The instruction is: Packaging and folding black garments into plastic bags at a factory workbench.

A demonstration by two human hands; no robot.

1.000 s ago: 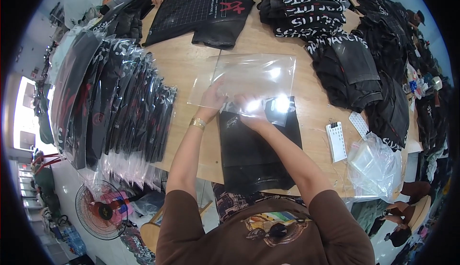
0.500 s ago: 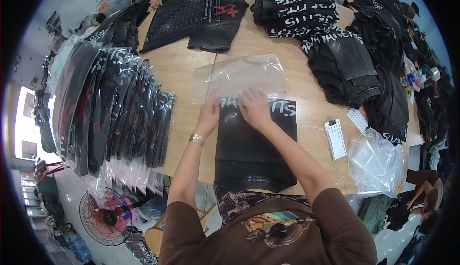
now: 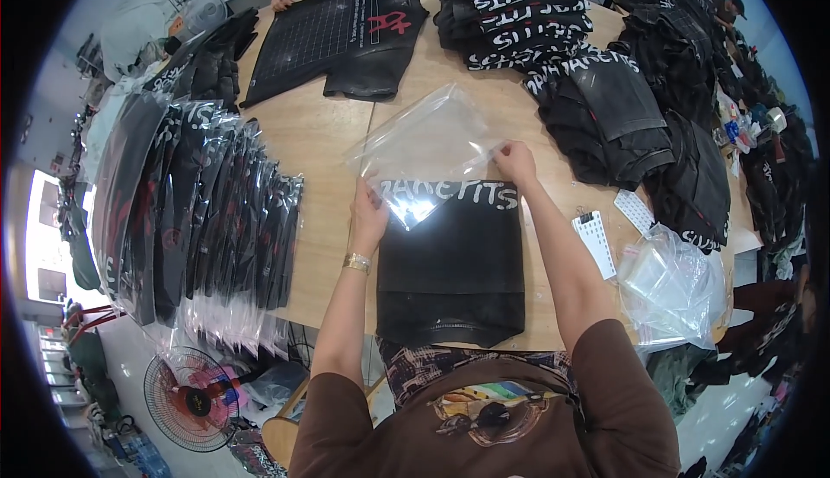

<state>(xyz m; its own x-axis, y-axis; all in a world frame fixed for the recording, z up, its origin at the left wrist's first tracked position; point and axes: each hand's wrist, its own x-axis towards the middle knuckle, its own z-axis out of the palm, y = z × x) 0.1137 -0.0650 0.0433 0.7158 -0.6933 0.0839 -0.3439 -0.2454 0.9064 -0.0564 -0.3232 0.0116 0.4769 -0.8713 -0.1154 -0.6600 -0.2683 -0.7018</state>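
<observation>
A black garment (image 3: 450, 264), folded into a rectangle with white lettering along its far end, lies flat in front of me. A clear plastic bag (image 3: 437, 137) lies tilted over its far end, with one corner reaching down onto the lettering. Beside the garment's far left corner, my left hand (image 3: 371, 210) is closed on the bag's left edge, its fingertips partly under the film. My right hand (image 3: 516, 161) pinches the bag's right edge, just beyond the garment's far right corner.
Several bagged black garments (image 3: 207, 219) stand in a row at left. Stacked black garments (image 3: 514, 15) fill the far right. White sticker sheets (image 3: 593, 243) and a pile of clear bags (image 3: 674, 283) lie at right. Across the table, another person's hand (image 3: 282, 0) touches a spread black shirt (image 3: 346, 37).
My right hand has moved right, off the garment's lettering to the bag's right edge. The bag has turned and one corner now overlaps the garment. My left hand has shifted slightly nearer to me.
</observation>
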